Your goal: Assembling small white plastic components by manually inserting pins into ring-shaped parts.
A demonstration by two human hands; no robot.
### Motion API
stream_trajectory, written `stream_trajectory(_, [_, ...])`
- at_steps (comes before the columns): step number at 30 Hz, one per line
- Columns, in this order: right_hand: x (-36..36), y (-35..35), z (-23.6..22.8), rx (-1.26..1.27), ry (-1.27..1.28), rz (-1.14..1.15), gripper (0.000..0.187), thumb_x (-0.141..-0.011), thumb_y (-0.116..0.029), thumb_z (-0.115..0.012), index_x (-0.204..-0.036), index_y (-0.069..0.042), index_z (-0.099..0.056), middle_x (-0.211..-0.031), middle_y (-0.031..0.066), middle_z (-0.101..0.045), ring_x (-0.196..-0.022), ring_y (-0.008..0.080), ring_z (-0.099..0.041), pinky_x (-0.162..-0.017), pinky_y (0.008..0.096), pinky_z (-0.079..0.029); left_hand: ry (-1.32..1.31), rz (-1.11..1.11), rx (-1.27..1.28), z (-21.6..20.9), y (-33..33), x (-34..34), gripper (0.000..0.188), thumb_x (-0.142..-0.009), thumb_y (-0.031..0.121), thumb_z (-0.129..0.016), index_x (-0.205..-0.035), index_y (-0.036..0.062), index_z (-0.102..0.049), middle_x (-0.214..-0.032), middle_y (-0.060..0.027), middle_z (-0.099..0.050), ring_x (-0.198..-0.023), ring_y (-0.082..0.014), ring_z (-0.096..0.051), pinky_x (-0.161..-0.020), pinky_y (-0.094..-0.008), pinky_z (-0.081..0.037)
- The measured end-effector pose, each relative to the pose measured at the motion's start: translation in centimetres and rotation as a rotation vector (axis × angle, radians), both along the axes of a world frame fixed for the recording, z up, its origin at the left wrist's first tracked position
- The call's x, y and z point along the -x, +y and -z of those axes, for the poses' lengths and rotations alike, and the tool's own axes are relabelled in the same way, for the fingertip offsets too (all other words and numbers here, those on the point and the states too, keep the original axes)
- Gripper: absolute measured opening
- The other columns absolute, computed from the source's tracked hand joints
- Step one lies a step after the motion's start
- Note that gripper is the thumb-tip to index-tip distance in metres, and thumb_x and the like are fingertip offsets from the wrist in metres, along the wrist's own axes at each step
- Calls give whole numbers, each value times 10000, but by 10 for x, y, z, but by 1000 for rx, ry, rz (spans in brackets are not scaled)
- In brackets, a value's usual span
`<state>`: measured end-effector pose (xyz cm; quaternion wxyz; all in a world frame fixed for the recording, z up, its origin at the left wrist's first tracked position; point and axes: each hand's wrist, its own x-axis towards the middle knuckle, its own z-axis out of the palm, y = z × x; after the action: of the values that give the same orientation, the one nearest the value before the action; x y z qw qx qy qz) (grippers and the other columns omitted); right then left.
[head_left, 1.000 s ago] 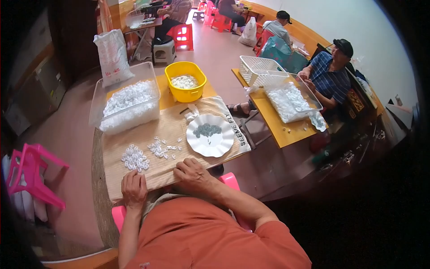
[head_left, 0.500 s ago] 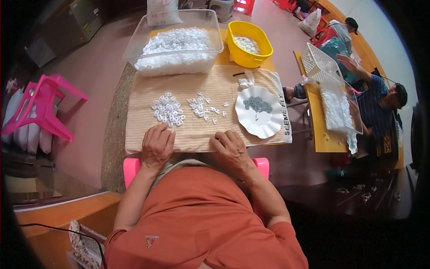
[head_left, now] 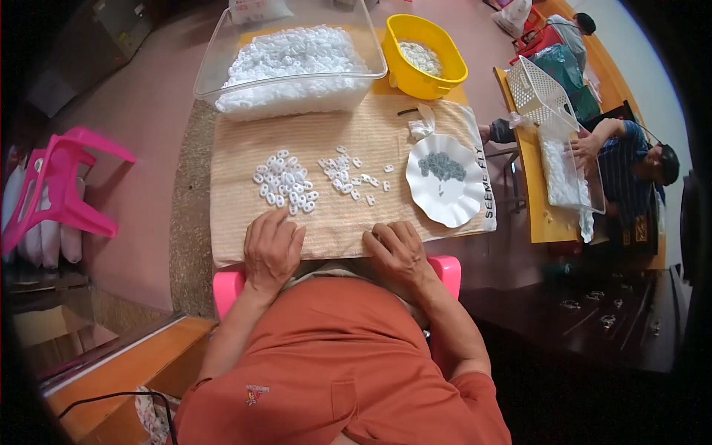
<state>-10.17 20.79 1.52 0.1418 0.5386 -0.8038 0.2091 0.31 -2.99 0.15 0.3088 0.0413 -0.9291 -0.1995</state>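
My left hand lies palm down on the striped cloth's near edge, fingers flat and thumb apart, holding nothing. Its fingertips are just short of a pile of small white oval pieces with two holes. At the same edge, further right, my right hand rests with loosely bent fingers and nothing visible in it. A second, looser group of similar white pieces lies ahead, between the hands. On the right, a white wavy-rimmed plate holds many small grey pieces.
A clear plastic bin heaped with white pieces stands at the back, beside a yellow tub of whitish pieces. Crumpled white wrapping lies behind the plate. At right, a co-worker's hand is over another bin. A pink stool stands left.
The whole view has shifted slightly. My hands stay at the cloth's edge, the right fingers a little less curled. The co-worker's raised hand has come down to the bin.
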Motion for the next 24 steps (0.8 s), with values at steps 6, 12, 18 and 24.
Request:
stream_trajectory(6, [6, -1, 7, -110, -60, -36, 381, -715, -154, -647, -1056, 0, -572, -986, 102, -542, -888, 267, -536, -788, 385, -432, -31, 4, -43, 2, -6, 1, 144, -742, 76, -729, -828, 22, -627, -1030, -141, -648, -954, -324, -607, -820, -398, -478])
stream_trajectory(12, [13, -4, 19, 21, 46, -19, 309, -637, -88, -666, -945, -58, -656, -868, 43, -586, -703, 201, -546, -609, 328, -418, -61, -9, -55, 1, -7, 4, 154, -750, 103, -737, -844, 31, -639, -1026, -136, -648, -953, -318, -607, -815, -401, -483])
stream_trajectory(18, [17, -4, 24, 61, 77, -37, 286, -645, -82, -672, -930, -72, -660, -854, 35, -588, -682, 189, -547, -583, 322, -409, -81, -25, -52, 2, -7, 5, 160, -742, 103, -744, -851, 33, -650, -1041, -131, -647, -961, -316, -603, -817, -399, -481])
stream_trajectory(24, [15, -3, 24, 76, 71, -23, 257, -660, -81, -675, -917, -69, -657, -849, 36, -586, -677, 189, -544, -578, 324, -407, -76, -29, -41, 2, -7, 6, 177, -733, 97, -749, -870, 32, -658, -1052, -126, -645, -969, -311, -602, -819, -397, -480])
